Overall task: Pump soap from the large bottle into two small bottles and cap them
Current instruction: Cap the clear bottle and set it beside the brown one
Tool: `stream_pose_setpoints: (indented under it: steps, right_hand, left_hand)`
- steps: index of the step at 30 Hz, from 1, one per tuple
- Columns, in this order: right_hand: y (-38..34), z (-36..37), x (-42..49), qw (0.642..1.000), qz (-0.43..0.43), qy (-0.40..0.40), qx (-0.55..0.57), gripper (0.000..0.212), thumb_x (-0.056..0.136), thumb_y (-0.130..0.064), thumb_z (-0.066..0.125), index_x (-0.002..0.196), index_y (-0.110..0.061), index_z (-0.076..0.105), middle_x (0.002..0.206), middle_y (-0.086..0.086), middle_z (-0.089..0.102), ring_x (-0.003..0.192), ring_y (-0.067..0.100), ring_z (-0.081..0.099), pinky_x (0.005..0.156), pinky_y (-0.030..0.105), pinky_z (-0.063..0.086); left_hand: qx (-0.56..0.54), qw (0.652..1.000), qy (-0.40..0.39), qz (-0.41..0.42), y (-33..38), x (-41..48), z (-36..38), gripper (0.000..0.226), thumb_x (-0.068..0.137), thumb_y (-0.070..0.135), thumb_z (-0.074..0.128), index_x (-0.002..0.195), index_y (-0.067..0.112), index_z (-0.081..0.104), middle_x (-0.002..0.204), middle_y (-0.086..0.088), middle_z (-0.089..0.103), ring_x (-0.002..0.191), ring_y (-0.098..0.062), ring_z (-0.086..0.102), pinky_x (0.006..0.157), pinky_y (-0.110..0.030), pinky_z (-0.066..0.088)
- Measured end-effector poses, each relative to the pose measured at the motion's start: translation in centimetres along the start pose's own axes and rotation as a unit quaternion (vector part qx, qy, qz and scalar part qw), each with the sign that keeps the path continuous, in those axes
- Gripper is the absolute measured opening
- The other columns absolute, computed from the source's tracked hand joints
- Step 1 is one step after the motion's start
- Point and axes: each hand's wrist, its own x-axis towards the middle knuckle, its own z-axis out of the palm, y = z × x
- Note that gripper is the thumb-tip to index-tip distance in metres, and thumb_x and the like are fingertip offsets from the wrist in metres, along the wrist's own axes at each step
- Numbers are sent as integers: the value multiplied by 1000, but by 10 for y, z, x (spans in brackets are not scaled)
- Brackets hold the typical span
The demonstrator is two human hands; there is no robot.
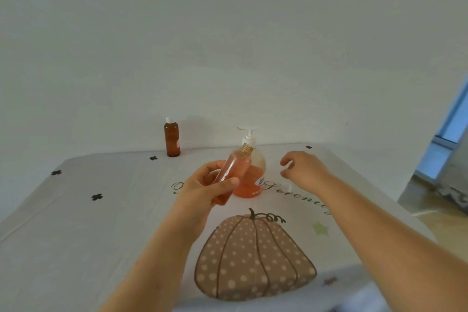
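Observation:
My left hand (210, 186) grips a small clear bottle (234, 171) of orange soap, tilted, its threaded neck uncapped. Right behind it stands the large pump bottle (255, 170) with orange soap and a white pump head. My right hand (302, 168) hovers to the right of the large bottle, fingers loosely curled, holding nothing. A small white cap (289, 187) lies on the cloth just below that hand. A second small bottle (172, 138), amber with a white cap, stands upright at the back left near the wall.
The table (101, 223) wears a white cloth printed with a dotted pumpkin (253, 258), script lettering and small black clovers. A white wall rises right behind it. The table's right edge drops to the floor beside a window.

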Motion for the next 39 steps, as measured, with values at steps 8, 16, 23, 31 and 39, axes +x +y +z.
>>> stream_pose_setpoints:
  steps: [8, 16, 23, 31, 39]
  right_hand:
    - [14, 23, -8, 997, -19, -31, -71, 36, 93, -17, 58, 129, -21, 60, 133, 3, 56, 123, 21, 51, 100, 28, 40]
    - [13, 15, -15, 998, -38, 35, 39, 22, 92, -19, 60, 112, -22, 67, 112, -1, 65, 94, 15, 59, 75, 22, 43]
    - [-18, -40, -45, 950, -114, 32, 289, 13, 86, -20, 69, 95, -30, 71, 90, -6, 71, 85, 18, 69, 82, 34, 55]
    - [-42, -44, -65, 938, -189, -31, 288, 21, 85, -13, 72, 99, -28, 74, 92, -11, 72, 84, -5, 67, 78, 12, 50]
    - [-53, -48, -66, 957, -192, -80, 204, 10, 87, -28, 71, 95, -23, 73, 80, -9, 71, 65, -4, 63, 60, 9, 46]
  left_hand:
    - [44, 999, -2, -26, -10, -5, 11, 42, 76, 12, 80, 116, 23, 72, 86, 3, 72, 83, -20, 59, 81, -35, 47]
    - [93, 995, 3, -31, -15, -6, 10, 47, 69, 29, 83, 115, 30, 73, 88, 6, 72, 81, -13, 65, 82, -34, 48]
    - [83, 996, -5, -15, -9, -7, 11, 36, 79, 20, 78, 114, 27, 73, 81, 0, 67, 77, -20, 52, 77, -34, 45]
    - [123, 992, -11, -7, -1, -14, 7, 37, 82, 23, 78, 118, 28, 71, 78, 8, 68, 74, -13, 55, 71, -28, 46]
    - [156, 988, -6, 7, 5, -20, 0, 38, 81, 18, 79, 117, 29, 71, 74, 14, 67, 67, -5, 57, 62, -19, 46]
